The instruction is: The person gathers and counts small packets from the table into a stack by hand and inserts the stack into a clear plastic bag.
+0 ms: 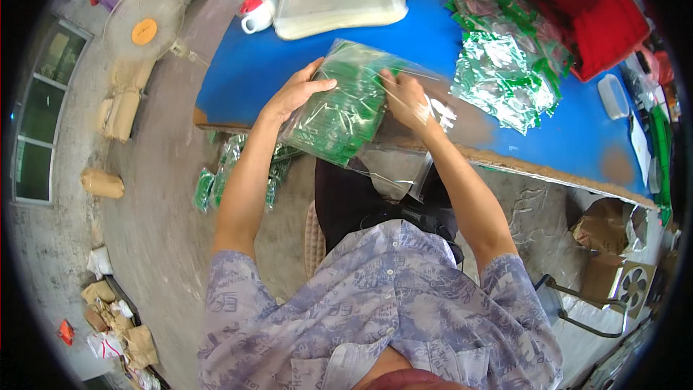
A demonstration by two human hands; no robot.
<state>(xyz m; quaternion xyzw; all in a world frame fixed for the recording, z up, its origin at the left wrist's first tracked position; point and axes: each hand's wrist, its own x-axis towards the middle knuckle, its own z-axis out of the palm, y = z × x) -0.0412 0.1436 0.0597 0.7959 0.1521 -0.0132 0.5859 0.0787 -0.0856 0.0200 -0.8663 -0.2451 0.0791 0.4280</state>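
A clear plastic bag (333,105) full of flat green packets is held up at the table's front edge. My left hand (294,94) grips its left side, thumb lying over the top face and fingers behind. At the right side of the bag, my right hand (406,100) has its fingers curled against the plastic; whether they pinch the film or a packet inside cannot be made out. Loose clear film of the bag spreads out to the right, under and past my right hand. To the right, a heap of green and silver packets (498,76) spills over the tabletop.
A red bin (606,18) lies tipped behind the heap on the blue table (238,76). A pale tray (339,0) and white cup (258,20) stand at the back. Filled green bags (224,173) lie on the floor below left. A fan (144,31) stands far left.
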